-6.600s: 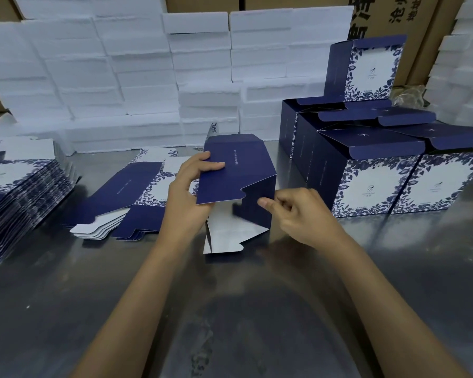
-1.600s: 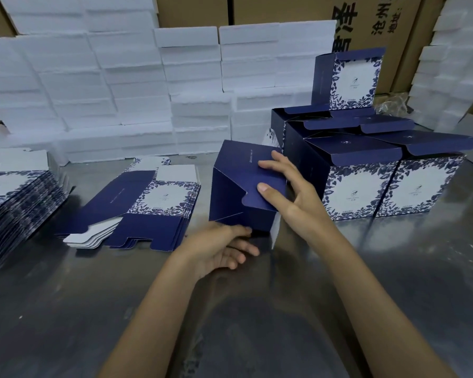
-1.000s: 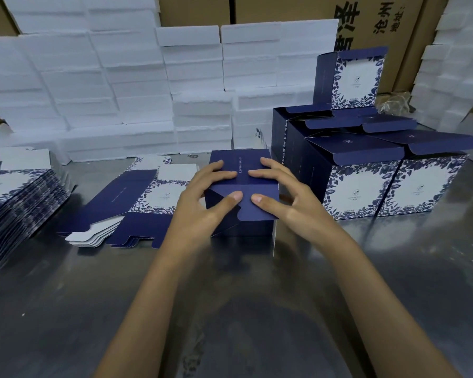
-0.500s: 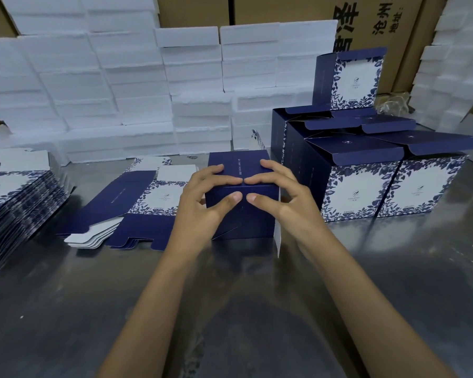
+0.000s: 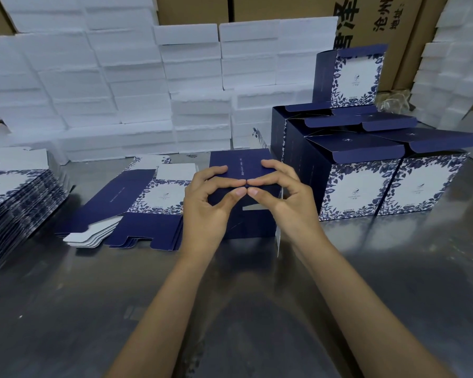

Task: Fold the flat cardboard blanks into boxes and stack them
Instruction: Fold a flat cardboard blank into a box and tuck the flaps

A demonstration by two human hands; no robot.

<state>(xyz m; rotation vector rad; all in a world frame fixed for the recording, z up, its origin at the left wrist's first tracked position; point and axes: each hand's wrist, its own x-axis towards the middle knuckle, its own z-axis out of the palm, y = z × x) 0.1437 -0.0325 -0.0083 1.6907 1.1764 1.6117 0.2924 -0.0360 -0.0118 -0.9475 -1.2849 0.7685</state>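
On the steel table (image 5: 257, 323), left hand (image 5: 205, 211) and right hand (image 5: 287, 203) grip the navy box (image 5: 243, 165), thumbs meeting

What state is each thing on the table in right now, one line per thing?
Box being folded: standing on the table, both hands pressing its top flaps.
Left hand: on the box.
Right hand: on the box.
Near flat blanks: unfolded, piled.
Far-left flat blanks: unfolded, stacked.
Finished boxes: folded, lids ajar, grouped.
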